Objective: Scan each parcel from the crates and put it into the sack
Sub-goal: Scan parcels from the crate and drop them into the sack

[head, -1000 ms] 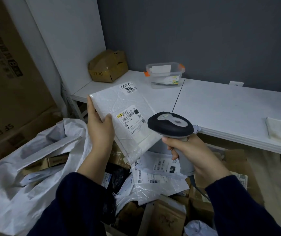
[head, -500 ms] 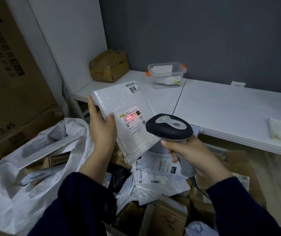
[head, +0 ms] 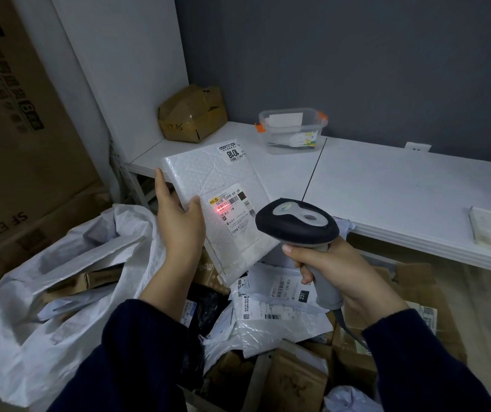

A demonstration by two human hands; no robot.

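While the right grip (head: 342, 272) clasps the scanner (head: 297, 224), the left grip (head: 180, 224) holds a parcel (head: 208, 173) labelled "1018".

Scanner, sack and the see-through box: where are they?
scanner (head: 291, 233), head view, on its black head.
sack (head: 45, 367), head view, on its white outer wall.
see-through box (head: 291, 127), head view, on its clear front wall.
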